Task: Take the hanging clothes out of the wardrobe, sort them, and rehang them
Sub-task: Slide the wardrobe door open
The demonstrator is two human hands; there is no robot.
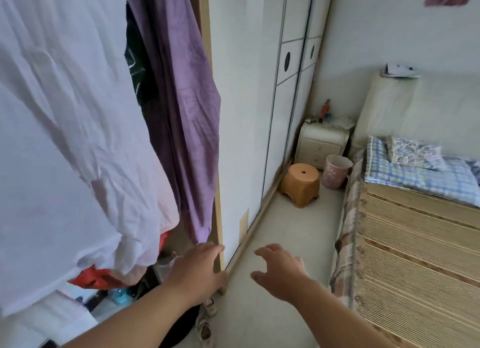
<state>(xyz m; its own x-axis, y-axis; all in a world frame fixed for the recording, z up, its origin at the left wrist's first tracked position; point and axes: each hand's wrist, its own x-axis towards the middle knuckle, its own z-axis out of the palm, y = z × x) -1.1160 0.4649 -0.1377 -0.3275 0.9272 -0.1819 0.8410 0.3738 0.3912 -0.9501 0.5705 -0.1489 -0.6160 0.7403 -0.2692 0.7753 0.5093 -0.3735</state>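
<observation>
Filling the left of the view, a white garment (65,140) hung inside the open wardrobe (217,192), thin and creased. Beside it, against the wardrobe's side panel, hung a purple garment (181,101), with a dark garment (135,70) between the two and a red piece (96,277) showing under the white hem. All of it looked light, soft and limp. It would probably sag and slide if gathered by the hem, so the better hold seemed to be high up, at the shoulders or the hanger. The rail and any hangers were out of view.

The room was narrow. A bed (415,244) with a striped mat and a checked blanket took up the right side. White sliding doors (285,101) ran along the wall past the wardrobe, and a strip of pale floor (272,231) lay between them and the bed, which looked the likeliest place for sorting. At the far end stood a cream nightstand (322,142), an orange stool (301,184) and a pink bin (336,173).

Both hands were low and held nothing. The left hand (200,269) reached with straight fingers to the bottom edge of the wardrobe panel, just under the purple hem. The right hand (280,272) hovered over the floor, fingers spread and loosely curled.
</observation>
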